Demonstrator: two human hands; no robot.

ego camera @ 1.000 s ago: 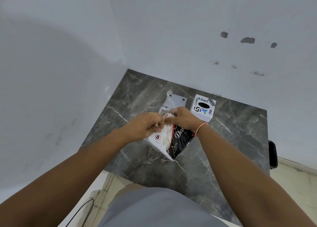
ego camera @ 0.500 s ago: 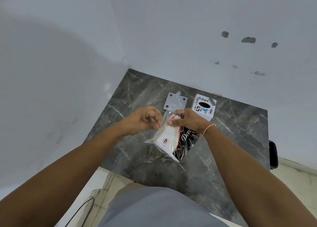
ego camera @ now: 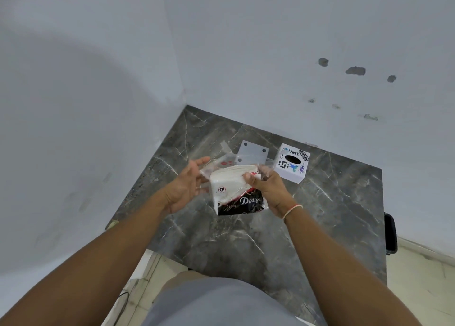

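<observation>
1 pack, 1 box, 1 plate

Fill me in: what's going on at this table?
A person holds a pack of tissues above the dark marble table. The right hand grips the pack's top edge, and the left hand lies open against the clear wrapper, which looks pulled open at the top. A white box with an oval hole and a grey plate sit on the table behind, untouched.
</observation>
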